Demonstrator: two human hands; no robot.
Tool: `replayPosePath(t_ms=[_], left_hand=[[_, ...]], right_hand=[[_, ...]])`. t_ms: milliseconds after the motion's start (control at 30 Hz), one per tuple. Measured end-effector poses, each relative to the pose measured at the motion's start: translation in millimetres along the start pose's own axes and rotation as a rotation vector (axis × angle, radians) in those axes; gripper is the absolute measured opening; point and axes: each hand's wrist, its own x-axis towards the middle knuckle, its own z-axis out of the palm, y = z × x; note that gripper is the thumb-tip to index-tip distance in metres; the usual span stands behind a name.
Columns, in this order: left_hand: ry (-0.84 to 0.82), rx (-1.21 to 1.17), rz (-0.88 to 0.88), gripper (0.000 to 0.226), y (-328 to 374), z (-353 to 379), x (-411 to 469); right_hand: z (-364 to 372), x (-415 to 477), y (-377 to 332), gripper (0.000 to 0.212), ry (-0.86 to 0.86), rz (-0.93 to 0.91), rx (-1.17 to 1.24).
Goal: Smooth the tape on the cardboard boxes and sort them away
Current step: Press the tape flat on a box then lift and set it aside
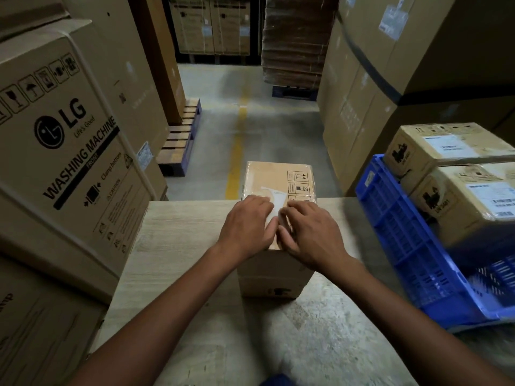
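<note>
Box (278, 178) sits mid-worktop (181, 246). Our left hand (246, 222) and right hand (310, 232) lie flat side by side, pressing its taped top and gripping nothing. We judge it stiff, fairly light, tape slick; lift by both side walls.

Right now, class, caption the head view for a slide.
Left hand and right hand press down on a taped cardboard box near a blue crate.

Brown cardboard box (278, 179), black handling symbols. Blue slotted plastic crate (404, 232). Pale wood-grain surface (181, 246); yellow floor stripe (237, 157).
</note>
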Motion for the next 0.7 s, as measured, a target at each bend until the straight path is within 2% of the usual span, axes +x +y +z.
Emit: replayPosePath(t_ms=[100,167,300,500,600,700], left_hand=[[0.004,0.035,-0.016,0.027,2,-6,22],[-0.023,0.036,-0.019,0.034,-2,-2,34],[-0.095,0.058,-0.078,0.045,-12,11,41],[-0.065,-0.009,-0.12,0.046,-15,18,40],[0.026,-0.292,-0.41,0.055,-21,20,35],[-0.002,-0.777,-0.729,0.035,-23,19,36]], right_hand=[[-6,24,4,0.037,-0.06,0.06,-0.013],[-7,36,4,0.039,-0.024,0.107,0.027],[5,38,-1,0.049,-0.057,0.089,0.014],[6,37,4,0.044,-0.039,0.092,0.02],[4,32,5,0.045,-0.039,0.103,0.051],[2,31,6,0.045,-0.037,0.123,0.095]])
